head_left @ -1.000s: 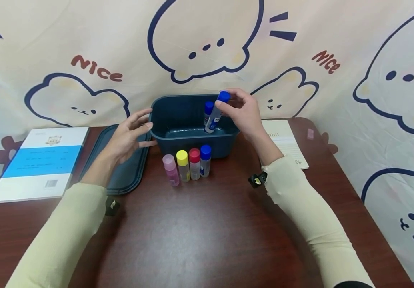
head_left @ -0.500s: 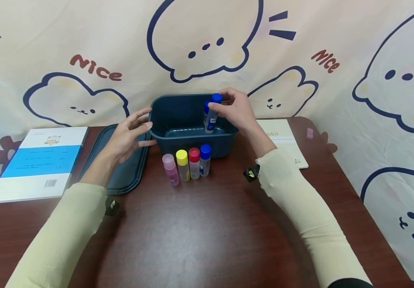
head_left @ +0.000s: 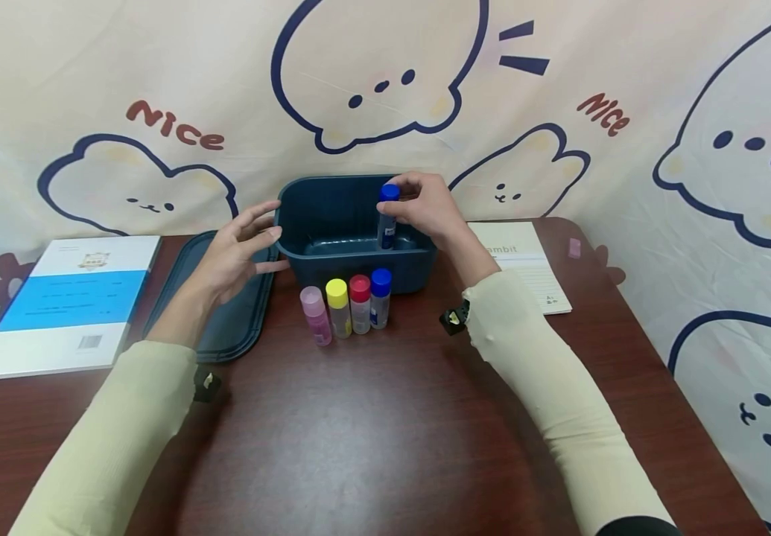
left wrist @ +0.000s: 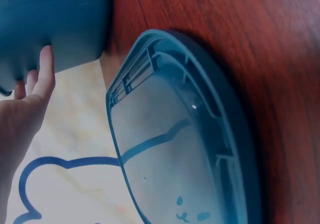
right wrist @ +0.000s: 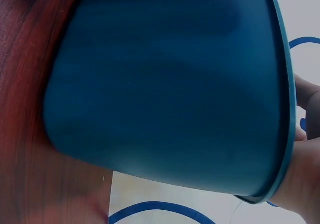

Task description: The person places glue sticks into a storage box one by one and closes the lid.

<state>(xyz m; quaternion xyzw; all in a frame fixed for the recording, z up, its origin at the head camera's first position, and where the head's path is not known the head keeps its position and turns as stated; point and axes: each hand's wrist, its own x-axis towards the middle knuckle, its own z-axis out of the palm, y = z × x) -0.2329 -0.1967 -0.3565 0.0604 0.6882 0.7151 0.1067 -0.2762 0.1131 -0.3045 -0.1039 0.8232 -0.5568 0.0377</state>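
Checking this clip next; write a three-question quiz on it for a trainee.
1. Which hand grips the cylindrical blue-capped plastic tube in the dark teal plastic bin?

2. True or false: the flat, rounded teal plastic lid covers the bin.

3. In the head view, the leftmost cylindrical tube in front of the bin has which cap?
A) red
B) pink
C) yellow

Key: 1. The right hand. 2. False; it lies beside the bin. 3. B.

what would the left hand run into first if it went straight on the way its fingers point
The dark teal bin, at its left end wall. The left hand appears to touch it there, though exact contact is hard to judge.
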